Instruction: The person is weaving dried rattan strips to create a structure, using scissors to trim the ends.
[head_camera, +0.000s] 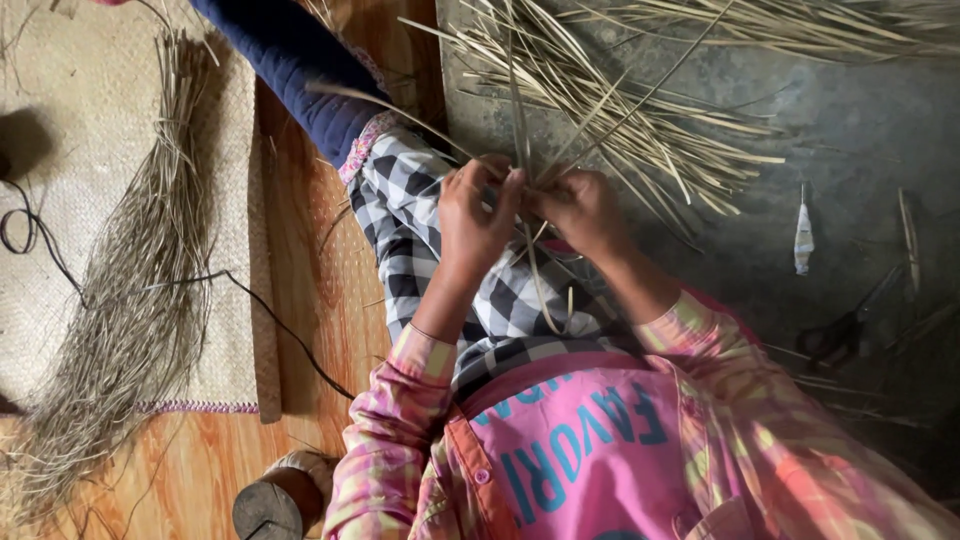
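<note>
Orange-brown flooring runs under the seated person, with a dark grey floor (860, 130) beyond it on the far side of the lap. Both hands meet just above the checked cloth (400, 215) that covers the legs. The left hand (472, 215) has its grip pressed together on a few pale strips (520, 130), fingers curled over them; the right hand (580, 210) sits just beside it, touching it at the fingertips, its grip also pinched on the same strips. From the hands the strips rise and fan outward — long, flat, straw-coloured — over the grey floor, where a larger loose pile of strips (640, 120) lies spread. One strip hangs down from the hands across the checked cloth.

Left of the cloth, well apart from the hands, a bundle of thin grey fibres (140, 290) lies on a woven mat (60, 90), its loose ends trailing toward the near edge. A black cord (270, 320) crosses mat and bundle. Near the left elbow, lower down, stands a round wooden block (275, 500). Right of the hands, on the grey floor, lies a small white wrapper (803, 235), and nearer the right sleeve — dimly seen — dark scissors (840, 335).
</note>
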